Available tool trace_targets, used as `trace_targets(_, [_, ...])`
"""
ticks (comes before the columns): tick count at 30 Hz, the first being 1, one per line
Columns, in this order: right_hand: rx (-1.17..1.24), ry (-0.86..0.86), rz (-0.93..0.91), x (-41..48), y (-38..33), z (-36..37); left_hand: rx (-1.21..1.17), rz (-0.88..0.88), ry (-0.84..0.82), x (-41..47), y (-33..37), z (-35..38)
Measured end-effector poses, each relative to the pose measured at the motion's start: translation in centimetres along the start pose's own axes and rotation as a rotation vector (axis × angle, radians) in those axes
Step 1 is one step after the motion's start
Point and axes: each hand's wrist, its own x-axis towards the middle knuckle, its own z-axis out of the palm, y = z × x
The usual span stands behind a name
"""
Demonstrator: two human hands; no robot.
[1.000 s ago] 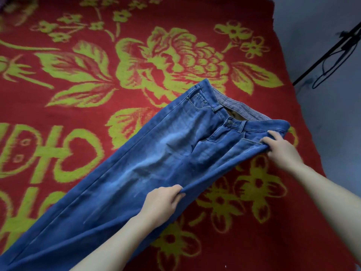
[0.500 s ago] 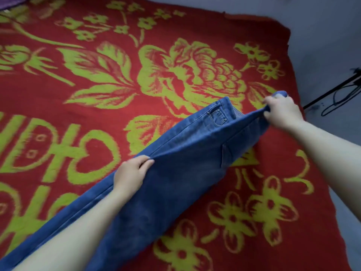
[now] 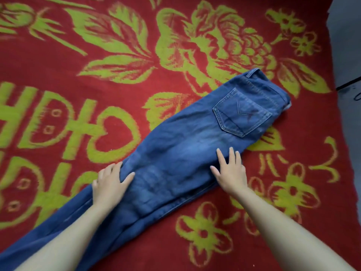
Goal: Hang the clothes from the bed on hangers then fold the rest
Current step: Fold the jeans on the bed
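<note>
Jeans (image 3: 185,145), halved lengthwise on bed (image 3: 78,61): left hand (image 3: 109,184) and right hand (image 3: 231,173) press flat, grip apart, smoothing; crosswise fold from leg end judged next.

jeans legs: the jeans (image 3: 185,153) run off the lower left corner, so the hems are out of view
jeans underside: folded lengthwise, the lower layer lies hidden beneath the top one
back pocket: a dark mark on the back pocket (image 3: 242,112) is too blurred to make out
left hand: the left hand (image 3: 111,184) covers the far edge of the jeans; whether its fingers (image 3: 109,170) lie on denim or on the bed cover cannot be told
right hand: the right hand (image 3: 230,173) hides part of the near edge
forearms: both forearms (image 3: 64,241) are cut off by the bottom edge
bed cover: the bed cover (image 3: 78,45) is cropped at top, left and bottom; its green shapes at the left are smeared
cable: only a short piece of a black cable (image 3: 349,86) shows at the right edge
</note>
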Motion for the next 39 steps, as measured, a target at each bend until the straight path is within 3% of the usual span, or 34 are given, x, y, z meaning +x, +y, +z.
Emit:
trace_targets(4, [-0.061,0.090,-0.057,-3.5,-2.6,1.4,0.073,-0.016,-0.033,-3.0,-3.9,-0.3])
trace_targets(7, [-0.038,0.217,-0.217,-6.4,-5.7,2.0,0.012,-0.023,-0.086,-5.4,-6.9,-0.1])
trace_targets(12, [-0.039,0.167,-0.482,-12.5,-12.9,5.0,-0.126,-0.190,0.027,-8.9,-12.1,-0.4])
trace_targets(14, [-0.021,0.167,-0.530,-14.7,-15.2,5.9,-0.062,-0.232,0.033,-9.8,-13.9,-0.5])
trace_targets(19, [0.015,0.118,-0.466,-20.3,-19.6,7.7,0.327,0.086,0.053,-11.2,-19.6,-1.1])
trace_targets(22, [0.013,0.087,-0.415,-22.6,-22.0,8.6,0.413,-0.082,-0.063,-10.5,-23.1,-2.9])
trace_targets(24, [0.010,0.074,-0.352,-24.2,-24.6,9.4,0.457,-0.042,-0.107,-10.1,-26.6,-4.1])
trace_targets(27, [0.053,0.056,-0.229,-26.4,-28.4,9.8,0.294,0.057,-0.151,-10.2,-29.7,-6.3])
trace_targets(31, [0.106,0.084,-0.238,-29.1,-32.3,10.3,-0.224,-0.062,-0.084,-11.5,-33.3,-9.9])
trace_targets(35, [0.070,0.024,-0.379,-29.7,-35.0,11.2,-0.276,-0.111,-0.108,-11.7,-37.1,-10.1])
trace_targets(39, [-0.078,-0.405,-0.453,-29.2,-36.8,13.2,-0.232,-0.228,-0.257,-10.4,-37.1,-7.9])
